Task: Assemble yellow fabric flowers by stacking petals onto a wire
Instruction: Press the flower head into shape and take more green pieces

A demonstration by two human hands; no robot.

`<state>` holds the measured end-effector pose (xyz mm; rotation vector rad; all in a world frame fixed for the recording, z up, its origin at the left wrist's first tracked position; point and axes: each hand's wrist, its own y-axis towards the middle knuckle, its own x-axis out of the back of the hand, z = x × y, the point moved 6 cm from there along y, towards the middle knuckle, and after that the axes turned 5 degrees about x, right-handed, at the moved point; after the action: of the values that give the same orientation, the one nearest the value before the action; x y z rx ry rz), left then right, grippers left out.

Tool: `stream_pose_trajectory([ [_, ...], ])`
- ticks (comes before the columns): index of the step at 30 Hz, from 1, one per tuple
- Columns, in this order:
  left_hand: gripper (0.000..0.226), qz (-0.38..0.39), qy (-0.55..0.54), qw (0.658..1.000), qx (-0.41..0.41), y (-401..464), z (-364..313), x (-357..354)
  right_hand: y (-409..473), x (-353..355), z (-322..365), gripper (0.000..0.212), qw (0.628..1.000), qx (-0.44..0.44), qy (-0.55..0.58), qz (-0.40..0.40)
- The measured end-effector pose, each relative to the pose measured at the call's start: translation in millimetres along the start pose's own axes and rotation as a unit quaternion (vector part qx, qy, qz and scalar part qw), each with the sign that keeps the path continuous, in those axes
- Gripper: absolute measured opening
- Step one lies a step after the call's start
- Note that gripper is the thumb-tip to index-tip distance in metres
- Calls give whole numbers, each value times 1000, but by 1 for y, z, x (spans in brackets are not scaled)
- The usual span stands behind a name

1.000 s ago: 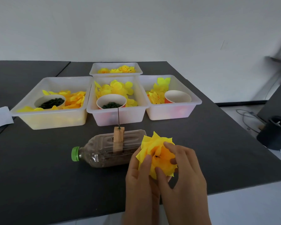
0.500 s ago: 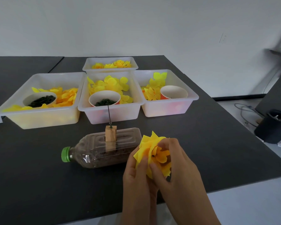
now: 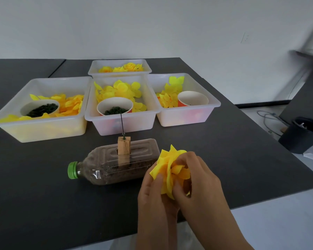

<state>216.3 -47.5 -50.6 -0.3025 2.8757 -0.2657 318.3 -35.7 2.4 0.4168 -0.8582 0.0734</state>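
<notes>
My left hand and right hand together pinch the yellow flower over the table's near edge; I should squeeze petals evenly, gently, around the centre; beyond stands the bare wire in its block

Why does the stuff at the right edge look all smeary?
In the head view, the dark shelf-like shape by the wall is streaked by motion blur; the hands, yellow flower and bottle stay fairly sharp; the wide lens bends edges.
</notes>
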Motion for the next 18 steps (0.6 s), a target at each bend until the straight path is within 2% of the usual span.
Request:
stream_pose_trajectory([
  [2,29,25,-56,998,-15,0,4,5,1,-4,3,36,999,31,-4,20],
  [3,28,14,-61,998,-14,-1,3,8,0,-7,5,38,998,44,-10,39],
  [6,28,29,-120,992,12,3,6,6,0,-11,3,43,995,47,-32,81],
  [8,26,27,-100,995,8,4,6,3,5,-8,1,36,995,49,-36,74],
  [11,20,10,-192,978,81,7,15,-3,7,-8,-2,29,995,34,-61,76],
  [13,25,-6,-233,968,98,10,19,-5,8,-8,-3,28,996,25,-60,65],
  [15,29,-23,-249,962,107,11,22,-3,9,-10,-5,33,993,5,-77,93],
  [17,29,-31,-264,958,109,12,25,-1,7,-14,-5,33,990,-21,-51,126],
  [18,31,-18,-284,952,108,12,21,-3,7,-10,1,26,996,12,-22,91],
])
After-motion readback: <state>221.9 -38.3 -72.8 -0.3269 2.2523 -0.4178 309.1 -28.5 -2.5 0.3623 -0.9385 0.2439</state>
